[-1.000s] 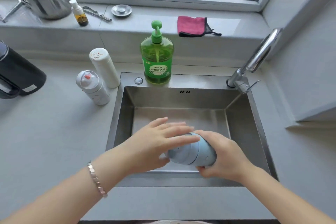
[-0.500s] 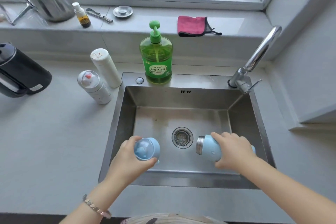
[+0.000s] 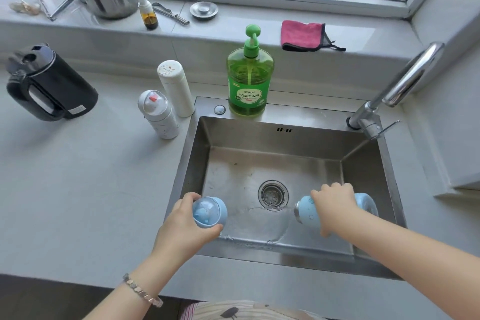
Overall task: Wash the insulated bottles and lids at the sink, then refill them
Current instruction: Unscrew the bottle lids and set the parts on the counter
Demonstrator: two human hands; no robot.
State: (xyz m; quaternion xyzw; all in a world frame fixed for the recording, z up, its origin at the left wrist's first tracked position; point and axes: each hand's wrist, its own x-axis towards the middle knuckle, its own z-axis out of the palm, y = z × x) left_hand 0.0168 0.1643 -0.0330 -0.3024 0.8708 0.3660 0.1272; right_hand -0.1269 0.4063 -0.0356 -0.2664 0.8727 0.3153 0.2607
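Two blue pieces are in hand over the sink (image 3: 259, 138). The right hand (image 3: 335, 205) curls over the middle of the blue bottle (image 3: 304, 212), which lies on its side low in the basin, right of the drain (image 3: 273, 194). Its fingers hide most of the body, and contact with the basin floor cannot be judged. The steel mouth points left; the interior is not visible. The left hand (image 3: 181, 226) grips the blue lid (image 3: 210, 212) at the near-left corner of the sink, clear dome toward the camera and underside hidden.

Water streaks the basin floor. The soap bottle (image 3: 250, 80) on the back rim is mostly full of green liquid. Two white bottles (image 3: 176, 88) stand capped on the counter just left of the sink — contents unseen.
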